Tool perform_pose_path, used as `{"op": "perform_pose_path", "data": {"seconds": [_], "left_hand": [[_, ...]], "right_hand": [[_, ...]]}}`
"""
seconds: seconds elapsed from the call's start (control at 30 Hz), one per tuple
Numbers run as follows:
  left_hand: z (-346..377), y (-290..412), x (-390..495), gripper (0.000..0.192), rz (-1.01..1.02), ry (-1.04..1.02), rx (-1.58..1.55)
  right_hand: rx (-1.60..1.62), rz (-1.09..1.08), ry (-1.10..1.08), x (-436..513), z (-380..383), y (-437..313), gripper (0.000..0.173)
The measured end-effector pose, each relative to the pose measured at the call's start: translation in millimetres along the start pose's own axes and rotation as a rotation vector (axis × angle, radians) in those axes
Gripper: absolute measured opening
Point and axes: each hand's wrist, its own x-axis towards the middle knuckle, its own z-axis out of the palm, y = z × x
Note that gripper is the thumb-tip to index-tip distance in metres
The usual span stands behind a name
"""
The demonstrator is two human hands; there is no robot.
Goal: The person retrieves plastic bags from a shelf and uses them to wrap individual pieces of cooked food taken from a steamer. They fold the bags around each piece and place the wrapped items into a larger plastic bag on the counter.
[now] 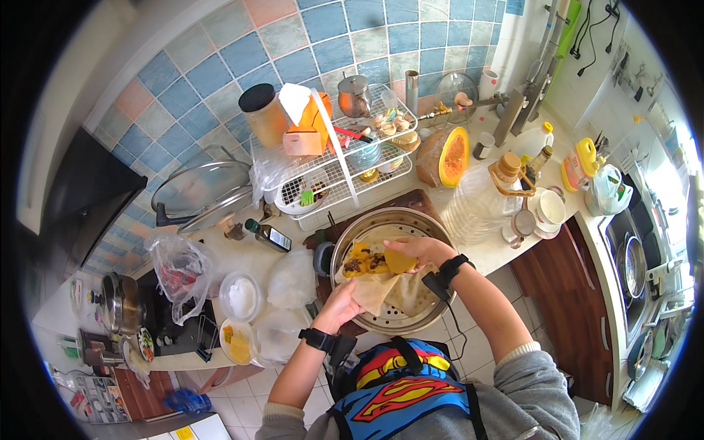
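A round steel steamer (pixel 391 325) with a perforated bottom stands on the counter in front of me. A pale steamer cloth (pixel 376 293) partly covers its inside. My left hand (pixel 342 303) pinches the cloth's near left edge and lifts it a little. Over the steamer, my right hand (pixel 422 251) holds a smooth yellow piece (pixel 400 262), which looks like pumpkin dough. Just left of it, yellow dough pieces with dark patches (pixel 377 263) lie together on the cloth. My right fingers hide part of the piece they hold.
Left of the steamer are a plastic bowl of white powder (pixel 242 297), a bowl with yellow slices (pixel 238 344) and a dark glass bottle (pixel 269 236). A wire rack (pixel 352 192) stands behind. To the right are a cut pumpkin (pixel 445 157) and a large clear jug (pixel 478 203).
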Motion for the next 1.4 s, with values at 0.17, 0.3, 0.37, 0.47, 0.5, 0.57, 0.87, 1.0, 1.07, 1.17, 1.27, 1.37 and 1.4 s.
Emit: {"op": "perform_pose_path", "data": {"seconds": [0.17, 0.3, 0.37, 0.47, 0.5, 0.57, 0.87, 1.0, 1.07, 1.17, 1.27, 1.37, 1.4], "left_hand": [[4.3, -0.8, -13.5, 0.042, -0.016, 0.003, -0.001], [16.4, -0.8, -44.4, 0.030, -0.019, -0.020, 0.122], [19.0, 0.7, -72.1, 0.027, -0.011, 0.020, 0.202], [-9.6, 29.4, -133.4, 0.030, 0.186, -0.105, 0.417], [-24.5, 40.1, -155.6, 0.030, 0.307, -0.090, 0.405], [-61.5, 53.1, -206.1, 0.029, 0.493, 0.181, 0.446], [-181.6, -37.3, -277.7, 0.032, 0.706, 1.007, 1.484], [-194.5, -62.5, -262.7, 0.041, 0.622, 0.989, 1.409], [-200.9, -64.0, -258.4, 0.044, 0.575, 0.995, 1.438], [-209.2, -62.5, -254.7, 0.050, 0.616, 0.961, 1.433], [-214.7, -60.7, -253.6, 0.053, 0.687, 0.905, 1.394], [-219.4, -58.3, -254.6, 0.055, 0.751, 0.865, 1.376], [-221.0, -57.4, -255.1, 0.055, 0.774, 0.854, 1.374]], "right_hand": [[0.010, -0.081, 0.069, -26.7, 7.7, -11.7, 0.064], [-0.036, -0.250, 0.148, -68.8, 20.4, -22.8, 0.066], [-0.008, -0.411, 0.271, -88.1, 37.4, -22.8, 0.061], [0.064, -0.544, 0.223, -104.5, 68.3, -30.8, 0.059], [0.122, -0.600, 0.177, -108.6, 80.9, -33.0, 0.060], [0.184, -0.658, 0.123, -118.6, 107.0, -36.4, 0.064], [0.133, -0.384, -0.356, -38.2, 299.9, -18.8, 0.051], [-0.034, -0.300, -0.372, 34.8, 360.3, 13.0, 0.050], [-0.195, -0.411, -0.176, 72.5, 382.8, 27.3, 0.052], [-0.578, -0.600, 0.173, 117.7, 396.8, 41.9, 0.056], [-0.609, -0.811, 0.318, 143.2, 402.7, 51.4, 0.059], [-0.760, -0.900, 0.497, 154.6, 413.6, 56.8, 0.064], [-0.855, -0.912, 0.580, 155.7, 417.7, 58.6, 0.067]]}}
